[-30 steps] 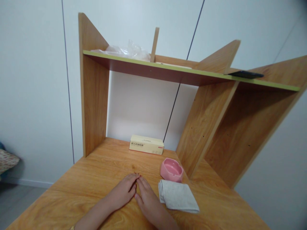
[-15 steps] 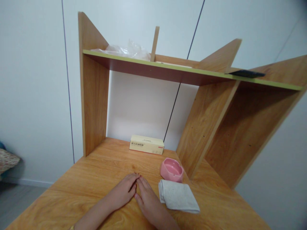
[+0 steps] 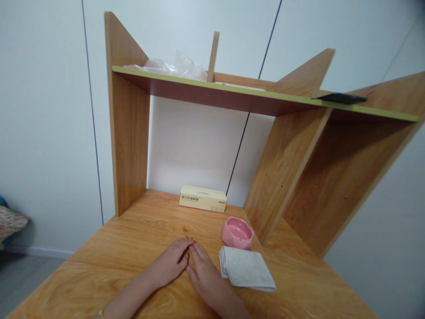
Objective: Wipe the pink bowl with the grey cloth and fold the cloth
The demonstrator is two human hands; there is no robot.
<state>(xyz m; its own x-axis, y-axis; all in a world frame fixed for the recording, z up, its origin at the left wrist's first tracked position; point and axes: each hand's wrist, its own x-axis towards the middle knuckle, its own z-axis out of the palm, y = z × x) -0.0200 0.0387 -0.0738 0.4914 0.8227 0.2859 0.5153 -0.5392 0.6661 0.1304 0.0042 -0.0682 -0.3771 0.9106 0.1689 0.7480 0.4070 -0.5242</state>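
Note:
My left hand (image 3: 173, 262) and my right hand (image 3: 205, 274) rest on the wooden desk (image 3: 133, 248), their fingertips meeting at the front. The right hand's fingers lie stretched out flat, with nothing seen in them. The left hand is angled inward, fingers extended and palm hidden; no object shows in it. Just right of my right hand lies a folded light grey cloth (image 3: 248, 268). Behind the cloth stands a pink ashtray (image 3: 235, 239) with notches in its rim. A cream cling film box (image 3: 203, 199) sits at the back of the desk.
A wooden shelf unit (image 3: 129, 141) rises from the back of the desk, with upright panels left and right. On its upper board are a crumpled clear plastic bag (image 3: 175, 68) and a flat dark object (image 3: 341, 98). Patterned fabric (image 3: 11, 221) shows at the far left.
The view has tilted very slightly, so the scene sits a little higher. Both hands and the objects on the desk stay in the same places.

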